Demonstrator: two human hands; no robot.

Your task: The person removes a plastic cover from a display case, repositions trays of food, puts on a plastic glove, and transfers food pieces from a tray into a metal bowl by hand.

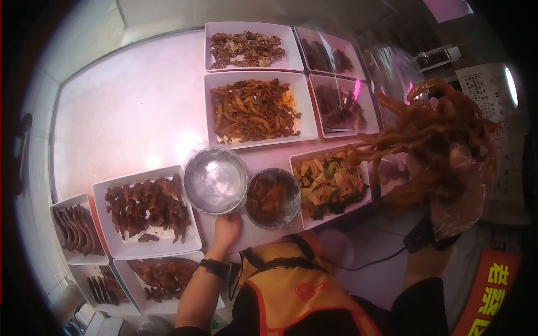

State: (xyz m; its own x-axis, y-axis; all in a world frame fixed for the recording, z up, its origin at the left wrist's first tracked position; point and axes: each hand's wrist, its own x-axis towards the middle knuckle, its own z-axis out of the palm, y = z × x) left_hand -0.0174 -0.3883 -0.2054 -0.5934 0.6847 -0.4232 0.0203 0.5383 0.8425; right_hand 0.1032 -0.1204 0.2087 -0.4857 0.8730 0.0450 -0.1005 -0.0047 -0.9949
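Note:
My left hand [227, 228] is closed at the near rim of a round metal bowl [216, 180] lined with clear plastic. Touching that bowl on its right is a second, smaller plastic-lined bowl [273, 197] with reddish-brown food in it. Raised high on the right, my right hand [458, 215], in a clear plastic glove, grips a large dangling bunch of glossy brown food strips [440, 140]. The strips hide most of its fingers. Similar brown strips lie in a white tray [306, 130] behind the bowls.
More white trays of dark cooked food surround the bowls: a tray of brown pieces [196, 243] on the left, a tray of pale slices with greens [307, 223] on the right. Clear film [392, 64] stands at the back right. A dark cable [372, 263] hangs near my right wrist.

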